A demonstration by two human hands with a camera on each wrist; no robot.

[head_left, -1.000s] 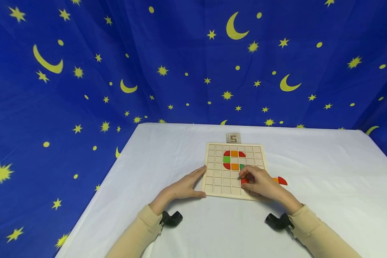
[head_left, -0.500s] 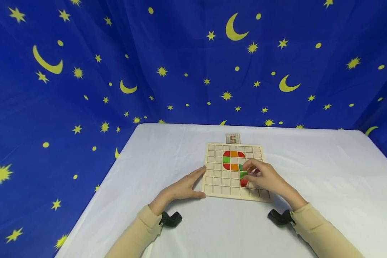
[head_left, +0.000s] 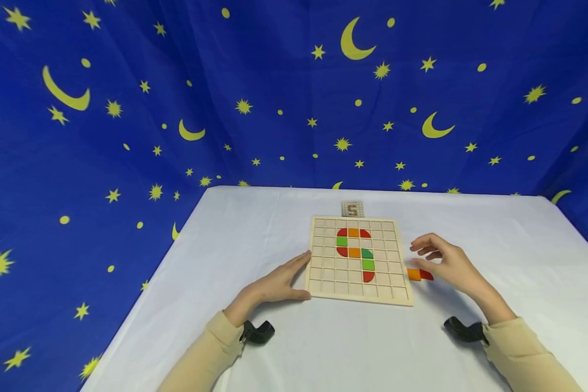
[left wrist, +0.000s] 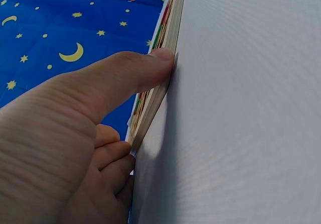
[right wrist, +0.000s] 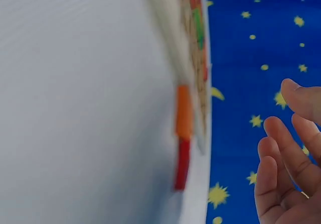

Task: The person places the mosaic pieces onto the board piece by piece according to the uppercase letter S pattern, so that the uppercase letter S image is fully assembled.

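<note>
A square wooden grid board [head_left: 335, 283] lies on the table, with red, orange and green tiles set in its cells in a curving row. My left hand [head_left: 276, 284] rests at the board's left edge; in the left wrist view the thumb [left wrist: 155, 58] presses against its side. To the right of the board, my right hand [head_left: 448, 265] is raised with loosely bent fingers and nothing between them. Below it, an orange tile [head_left: 414, 274] and a red rounded tile [head_left: 426, 275] lie side by side against the board's right edge.
A small card [head_left: 352, 209] with a gridded S-like figure lies just behind the board. White cloth [head_left: 255, 228] covers the table, and a blue curtain [head_left: 274, 81] with yellow moons and stars hangs behind and to the left.
My right hand has left the board and moved right, above the loose tiles. The green square tile above the lower red one now shows fully in its cell. My left hand stays put.
</note>
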